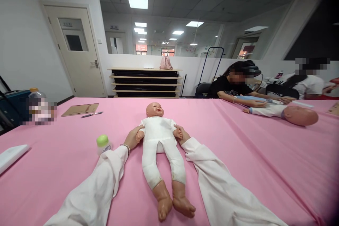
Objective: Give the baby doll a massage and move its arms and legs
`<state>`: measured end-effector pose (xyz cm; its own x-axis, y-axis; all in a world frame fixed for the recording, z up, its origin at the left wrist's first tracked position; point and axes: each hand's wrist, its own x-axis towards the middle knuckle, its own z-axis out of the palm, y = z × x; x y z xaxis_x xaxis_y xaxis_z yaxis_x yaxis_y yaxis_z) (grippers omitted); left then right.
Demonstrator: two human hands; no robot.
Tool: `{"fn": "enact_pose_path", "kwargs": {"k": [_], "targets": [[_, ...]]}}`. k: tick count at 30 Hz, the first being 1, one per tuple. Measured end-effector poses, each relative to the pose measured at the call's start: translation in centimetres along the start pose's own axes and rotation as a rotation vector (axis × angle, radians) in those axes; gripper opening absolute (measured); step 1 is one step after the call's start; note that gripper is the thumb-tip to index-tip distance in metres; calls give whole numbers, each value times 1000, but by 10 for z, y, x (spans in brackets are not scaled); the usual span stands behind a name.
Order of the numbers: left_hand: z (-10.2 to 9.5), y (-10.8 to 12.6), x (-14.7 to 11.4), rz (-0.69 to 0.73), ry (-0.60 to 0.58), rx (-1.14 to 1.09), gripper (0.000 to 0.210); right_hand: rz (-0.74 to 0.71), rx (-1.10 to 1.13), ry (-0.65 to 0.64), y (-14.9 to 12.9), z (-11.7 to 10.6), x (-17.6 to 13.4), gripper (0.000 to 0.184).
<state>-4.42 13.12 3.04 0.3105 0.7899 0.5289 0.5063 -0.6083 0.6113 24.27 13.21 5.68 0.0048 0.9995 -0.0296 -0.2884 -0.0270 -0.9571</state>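
A baby doll (160, 134) with a white cloth body lies on its back in front of me, its head away from me and its bare feet towards me. My left hand (132, 137) is closed around the doll's arm on the left, thumb on top. On the other side my right hand (184, 134) holds the doll's other arm, with some of its fingers hidden beneath. Left of my left wrist stands a small jar (103, 143) with a green lid, partly behind my sleeve.
Pink cloth (225, 141) covers the table. A brown notebook (81, 109), a pen (92, 114) and a white flat object (12, 157) lie to the left. Across at the right, a person (233, 81) in a headset handles another doll (299, 114).
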Motion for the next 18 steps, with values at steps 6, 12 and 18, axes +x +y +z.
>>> {"fn": "enact_pose_path", "kwargs": {"k": [6, 12, 18], "targets": [[16, -7, 27, -238, 186, -66, 61, -203, -187, 89, 10, -13, 22, 33], [34, -18, 64, -345, 308, 6, 66, -452, -522, 337, 20, -17, 67, 55], [36, -33, 92, -479, 210, 102, 59, -380, -614, 393, 17, -17, 104, 52]]}}
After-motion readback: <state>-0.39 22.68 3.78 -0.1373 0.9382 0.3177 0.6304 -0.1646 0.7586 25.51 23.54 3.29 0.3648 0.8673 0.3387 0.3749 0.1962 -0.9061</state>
